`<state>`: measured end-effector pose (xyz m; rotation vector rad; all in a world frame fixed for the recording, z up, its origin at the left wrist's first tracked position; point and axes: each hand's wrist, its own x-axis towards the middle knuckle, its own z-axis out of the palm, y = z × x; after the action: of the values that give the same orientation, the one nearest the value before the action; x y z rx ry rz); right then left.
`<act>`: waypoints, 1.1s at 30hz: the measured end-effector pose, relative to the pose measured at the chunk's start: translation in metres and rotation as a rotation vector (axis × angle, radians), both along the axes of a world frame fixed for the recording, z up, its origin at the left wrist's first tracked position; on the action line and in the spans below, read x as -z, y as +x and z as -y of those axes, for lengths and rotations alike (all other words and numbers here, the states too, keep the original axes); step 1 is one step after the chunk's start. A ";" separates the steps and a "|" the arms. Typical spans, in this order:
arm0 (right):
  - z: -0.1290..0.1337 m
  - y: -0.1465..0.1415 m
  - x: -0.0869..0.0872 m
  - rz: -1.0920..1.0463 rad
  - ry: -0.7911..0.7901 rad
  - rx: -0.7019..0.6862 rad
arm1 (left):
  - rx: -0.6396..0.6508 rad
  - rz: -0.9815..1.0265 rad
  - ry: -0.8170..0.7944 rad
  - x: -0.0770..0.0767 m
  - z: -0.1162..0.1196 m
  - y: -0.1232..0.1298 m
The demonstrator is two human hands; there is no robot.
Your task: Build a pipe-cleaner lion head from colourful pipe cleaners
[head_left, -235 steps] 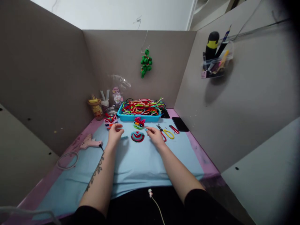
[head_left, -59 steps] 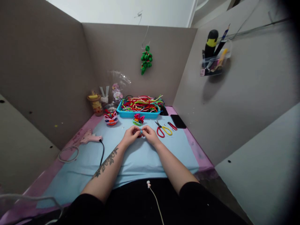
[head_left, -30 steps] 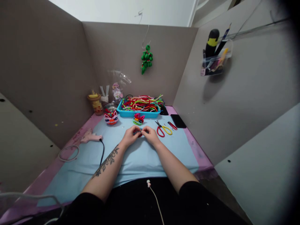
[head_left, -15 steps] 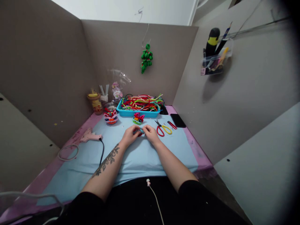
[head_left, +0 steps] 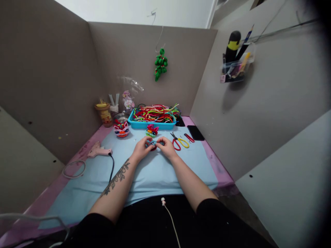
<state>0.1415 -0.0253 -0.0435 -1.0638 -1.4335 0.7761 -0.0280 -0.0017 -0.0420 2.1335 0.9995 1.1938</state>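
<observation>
Between my fingertips is a small blue and red fuzzy piece (head_left: 152,142), which looks like pipe-cleaner work. My left hand (head_left: 141,148) is closed on its left side. My right hand (head_left: 167,148) pinches the blue part from the right. Fingers cover much of the piece, so its full shape is hidden. Just behind it sits a small pink, orange and green fuzzy animal head (head_left: 152,131). A larger red and pink fuzzy head (head_left: 121,130) stands to the left. Scissors with red and yellow handles (head_left: 180,142) lie right of my right hand.
A blue tray (head_left: 152,126) of colourful pipe cleaners (head_left: 157,113) stands at the back. To the right lie a red cutter-like tool (head_left: 189,137) and a black phone (head_left: 196,133). A pink glue gun (head_left: 99,151) with its cord rests at left. Partition walls surround the table.
My fingers have shifted slightly on the piece, and more of its blue part shows between them. The view has moved a little; the things on the table stay in place.
</observation>
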 end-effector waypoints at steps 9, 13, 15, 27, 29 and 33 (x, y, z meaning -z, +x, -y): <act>-0.001 0.002 0.002 -0.108 0.024 -0.045 | 0.051 0.030 -0.048 -0.005 0.001 -0.005; -0.001 0.001 0.003 -0.137 0.005 -0.058 | -0.019 -0.050 0.089 -0.006 0.000 -0.007; -0.001 0.001 0.003 -0.158 -0.013 -0.075 | -0.041 -0.078 0.158 -0.006 -0.001 -0.008; -0.004 0.002 0.006 -0.201 -0.028 -0.067 | -0.040 -0.102 0.215 -0.006 -0.003 -0.007; -0.004 0.001 0.005 -0.230 -0.027 -0.080 | -0.031 -0.123 0.216 -0.006 -0.003 -0.007; -0.004 0.001 0.004 -0.274 -0.038 -0.101 | -0.006 -0.159 0.232 -0.007 -0.001 -0.005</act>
<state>0.1423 -0.0209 -0.0480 -0.8799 -1.2491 0.9853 -0.0333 -0.0002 -0.0347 2.4400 0.9744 1.2082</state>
